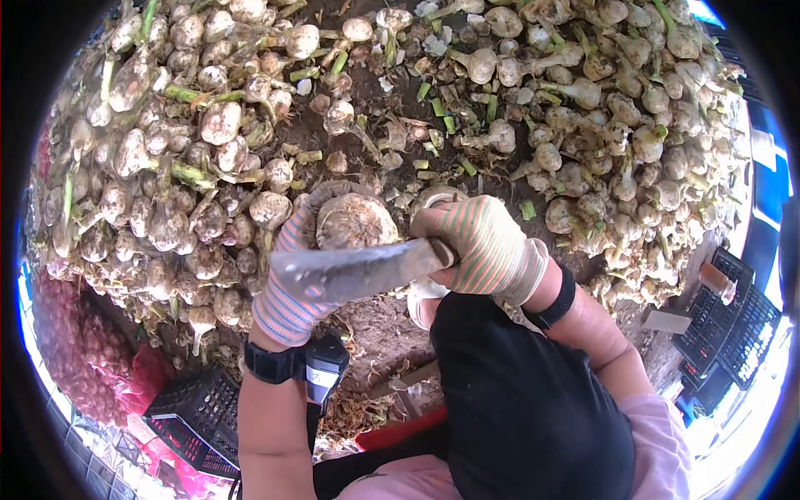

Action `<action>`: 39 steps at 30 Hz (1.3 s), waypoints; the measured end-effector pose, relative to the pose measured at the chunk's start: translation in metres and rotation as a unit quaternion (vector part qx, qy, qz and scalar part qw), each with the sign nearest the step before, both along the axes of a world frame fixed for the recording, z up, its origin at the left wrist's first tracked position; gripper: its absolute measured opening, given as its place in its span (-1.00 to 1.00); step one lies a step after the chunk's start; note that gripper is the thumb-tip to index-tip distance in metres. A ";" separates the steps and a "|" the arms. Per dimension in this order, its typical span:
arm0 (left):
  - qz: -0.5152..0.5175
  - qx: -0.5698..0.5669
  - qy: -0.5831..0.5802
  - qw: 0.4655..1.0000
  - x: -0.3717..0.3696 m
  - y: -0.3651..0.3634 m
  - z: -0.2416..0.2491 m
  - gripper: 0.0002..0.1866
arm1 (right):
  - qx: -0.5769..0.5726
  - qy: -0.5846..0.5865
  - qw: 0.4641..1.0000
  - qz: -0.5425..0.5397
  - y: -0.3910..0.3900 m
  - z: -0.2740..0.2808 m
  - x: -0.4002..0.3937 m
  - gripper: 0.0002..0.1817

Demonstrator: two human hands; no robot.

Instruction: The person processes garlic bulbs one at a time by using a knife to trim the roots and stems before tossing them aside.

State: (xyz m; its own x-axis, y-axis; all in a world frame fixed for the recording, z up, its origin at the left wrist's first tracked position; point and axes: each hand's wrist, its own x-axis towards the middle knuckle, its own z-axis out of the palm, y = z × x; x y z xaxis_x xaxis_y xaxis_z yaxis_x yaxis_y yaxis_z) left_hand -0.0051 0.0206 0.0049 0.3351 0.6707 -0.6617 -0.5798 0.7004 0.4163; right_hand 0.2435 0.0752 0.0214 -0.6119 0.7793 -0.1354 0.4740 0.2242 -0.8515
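My left hand [286,310], in a striped knit glove, is closed around a large garlic bulb [357,222] with dirty, pale skin. My right hand [490,248], also gloved, grips a knife [354,271] by its handle. The knife's broad blade points left, overlapping the near side of the bulb and part of my left glove in this view. Dark bands circle both wrists. Past my hands, cut green stem pieces [443,115] and dry skins litter the dark ground.
Heaped garlic bulbs with stems [167,221] lie to the left, and another garlic heap [617,125] to the right. Black plastic crates [196,417] stand at lower left, beside red netting [79,350]. More dark crates [725,312] are at right. My bent knee [533,400] is close below my right hand.
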 end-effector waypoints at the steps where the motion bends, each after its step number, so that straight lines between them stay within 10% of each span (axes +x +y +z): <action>1: -0.119 0.163 0.229 0.952 0.003 -0.002 0.011 -0.52 | 0.011 -0.010 1.000 0.028 0.003 0.005 -0.002 -0.77; 17: -0.167 0.241 0.454 0.841 0.026 -0.017 0.022 -0.52 | 0.035 -0.036 0.997 0.056 -0.001 -0.005 0.002 -0.74; 18: -0.116 0.026 0.156 0.981 0.031 -0.002 0.034 -0.35 | 0.034 -0.012 0.998 0.052 -0.002 -0.008 0.003 -0.75; 19: -0.047 -0.195 -0.166 0.966 0.036 0.007 0.044 -0.19 | 0.025 -0.027 0.997 0.064 -0.002 -0.008 0.004 -0.70; 20: -0.047 -0.195 -0.168 0.965 0.041 0.007 0.050 -0.19 | 0.024 -0.029 0.997 0.064 -0.002 -0.014 0.008 -0.70; 22: -0.242 0.261 0.222 0.908 0.051 0.005 0.061 -0.36 | 0.006 0.005 0.999 0.039 0.001 -0.041 0.023 -0.67; 24: -0.251 0.418 0.179 0.854 0.062 0.012 0.073 -0.38 | -0.064 -0.088 0.989 -0.097 -0.001 -0.092 0.052 -0.69; 30: -0.097 0.244 0.168 0.950 0.053 0.013 0.059 -0.22 | -0.145 -0.042 0.978 -0.141 0.001 -0.027 0.046 -0.87; 38: -0.089 0.252 0.276 0.923 0.051 0.025 0.045 -0.44 | -0.220 0.057 0.954 -0.198 -0.009 -0.033 0.035 -0.79; 39: 0.041 0.214 0.104 0.970 0.052 0.023 0.040 -0.46 | -0.261 0.066 0.939 -0.215 -0.010 -0.029 0.032 -0.81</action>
State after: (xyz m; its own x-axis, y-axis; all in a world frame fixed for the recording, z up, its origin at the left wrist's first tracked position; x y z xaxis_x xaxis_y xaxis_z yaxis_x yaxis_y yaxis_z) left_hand 0.0468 0.0436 0.0447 0.1572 0.9177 -0.3648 -0.4989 0.3926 0.7726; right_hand 0.2759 0.0653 -0.0080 -0.2944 0.8063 -0.5130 0.3082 -0.4280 -0.8496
